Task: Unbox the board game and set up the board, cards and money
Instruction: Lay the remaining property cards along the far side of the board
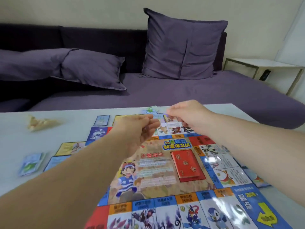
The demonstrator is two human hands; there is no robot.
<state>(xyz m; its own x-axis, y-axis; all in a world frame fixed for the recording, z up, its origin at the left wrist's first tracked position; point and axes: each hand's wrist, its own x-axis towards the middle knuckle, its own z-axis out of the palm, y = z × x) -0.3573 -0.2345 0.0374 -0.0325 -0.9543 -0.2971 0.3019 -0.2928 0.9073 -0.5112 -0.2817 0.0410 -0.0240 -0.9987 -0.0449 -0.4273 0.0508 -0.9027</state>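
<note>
The colourful game board (165,171) lies open on the pale table (14,139). A red card stack (185,163) sits on its printed red space. Single cards (101,120) lie along the board's left edge, and a wrapped pack (31,163) lies further left. Greenish money (150,109) lies past the far edge. Both my arms reach over the board's far side. My left hand (140,129) has its fingers curled in, and nothing shows inside it. My right hand (186,114) pinches a thin, blurred purple-edged card (166,114) at its fingertips.
A crumpled clear wrapper (41,123) lies at the table's far left. More cards (257,177) lie beside the board's right edge. Behind the table stands a purple sofa (181,90) with cushions, and a white side table (264,68) is at the right.
</note>
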